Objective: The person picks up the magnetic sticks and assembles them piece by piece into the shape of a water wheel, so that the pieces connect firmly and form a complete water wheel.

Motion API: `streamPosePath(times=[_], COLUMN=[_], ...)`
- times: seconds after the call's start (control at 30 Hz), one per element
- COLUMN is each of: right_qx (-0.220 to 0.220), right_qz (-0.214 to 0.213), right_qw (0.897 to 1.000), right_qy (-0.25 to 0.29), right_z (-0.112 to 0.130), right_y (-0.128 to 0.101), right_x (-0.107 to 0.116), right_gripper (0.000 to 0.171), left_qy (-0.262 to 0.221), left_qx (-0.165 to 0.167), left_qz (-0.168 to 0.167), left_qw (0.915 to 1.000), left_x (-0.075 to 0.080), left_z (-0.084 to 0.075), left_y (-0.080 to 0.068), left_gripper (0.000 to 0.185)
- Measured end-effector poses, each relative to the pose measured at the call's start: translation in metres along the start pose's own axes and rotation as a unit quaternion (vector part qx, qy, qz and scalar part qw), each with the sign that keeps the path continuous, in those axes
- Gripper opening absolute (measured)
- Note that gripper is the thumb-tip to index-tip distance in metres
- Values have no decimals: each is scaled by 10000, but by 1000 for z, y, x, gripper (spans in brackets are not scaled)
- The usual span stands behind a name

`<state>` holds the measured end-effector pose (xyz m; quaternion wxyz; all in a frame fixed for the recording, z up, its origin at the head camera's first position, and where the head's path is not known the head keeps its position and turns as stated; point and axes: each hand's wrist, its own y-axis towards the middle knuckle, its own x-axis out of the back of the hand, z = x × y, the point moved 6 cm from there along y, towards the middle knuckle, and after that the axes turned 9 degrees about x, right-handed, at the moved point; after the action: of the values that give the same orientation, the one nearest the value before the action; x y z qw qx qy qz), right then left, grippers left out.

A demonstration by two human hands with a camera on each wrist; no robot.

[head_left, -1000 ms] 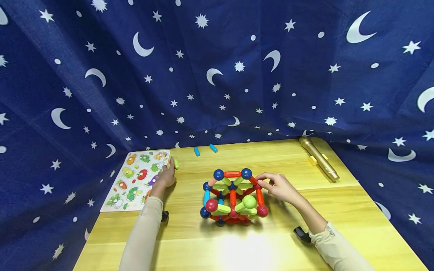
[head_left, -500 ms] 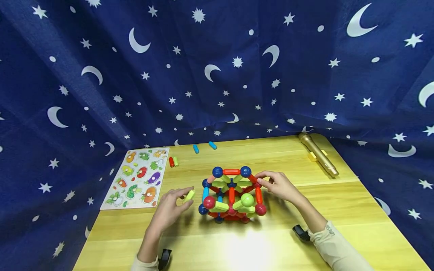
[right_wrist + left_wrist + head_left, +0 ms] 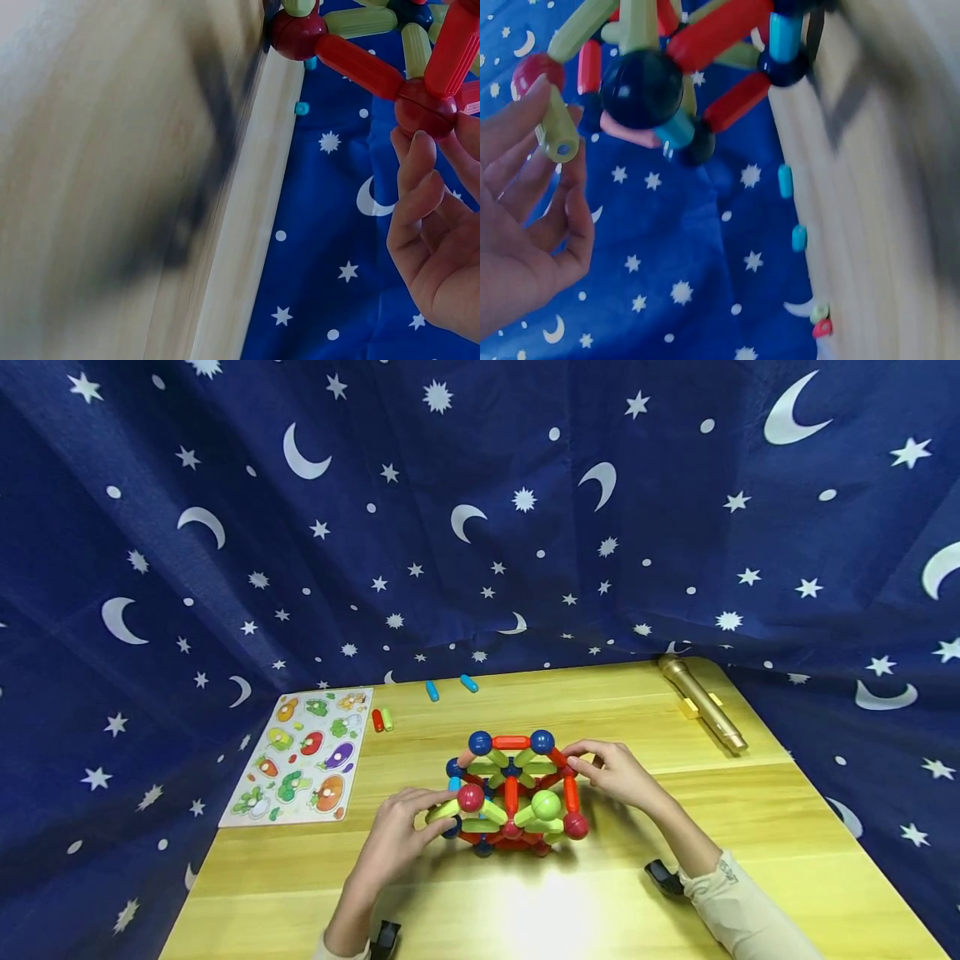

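Observation:
A cage-like structure [image 3: 513, 789] of red, green and blue rods joined by balls stands mid-table. My left hand [image 3: 431, 814] pinches a yellow-green rod [image 3: 444, 811] and holds its end against the red ball [image 3: 470, 797] at the structure's front-left corner. In the left wrist view my fingers [image 3: 525, 161] curl round that rod [image 3: 557, 129] just under the red ball [image 3: 531, 73]. My right hand [image 3: 583, 764] grips the structure's upper right joint, and in the right wrist view its fingertips [image 3: 416, 161] touch a red ball [image 3: 426, 107].
A vegetable puzzle board [image 3: 303, 758] lies at the left edge, with a red and a green rod [image 3: 382, 719] beside it. Two blue rods [image 3: 450, 687] lie at the back. A gold cylinder [image 3: 702, 703] lies back right. Blue starry cloth [image 3: 480, 527] surrounds the table.
My left hand came away from the puzzle board with a green rod and brought it to the structure's front-left red ball. The right hand stayed on the structure.

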<state>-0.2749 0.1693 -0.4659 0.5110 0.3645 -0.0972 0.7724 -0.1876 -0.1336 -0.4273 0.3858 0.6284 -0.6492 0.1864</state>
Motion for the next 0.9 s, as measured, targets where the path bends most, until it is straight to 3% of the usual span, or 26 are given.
streamPosePath(times=[0.23,0.4,0.6,0.73,0.83,0.9], right_qx=[-131,-197,-113,-93,-141,-174], right_qz=[0,0,5,-2,12,19], right_qw=[9998,9997,9999,9999,9999,9998], right_qy=[166,161,113,87,95,93], right_z=[-3,-3,-4,-4,-4,-4], right_y=[-1,-3,-1,0,1,1], right_x=[0,0,0,-1,-3,-3], right_gripper=[24,25,25,24,23,23], left_qy=[-884,-1254,-1394,-1271,-1381,-1539], left_qx=[218,356,201,170,178,156], left_qz=[-162,146,410,901,1421,1586], left_qw=[9957,9914,9892,9876,9800,9752], left_x=[-14,-26,-29,-26,-19,-11], left_z=[0,4,4,11,23,32], left_y=[3,4,7,11,22,33], left_gripper=[44,50,53,50,51,50])
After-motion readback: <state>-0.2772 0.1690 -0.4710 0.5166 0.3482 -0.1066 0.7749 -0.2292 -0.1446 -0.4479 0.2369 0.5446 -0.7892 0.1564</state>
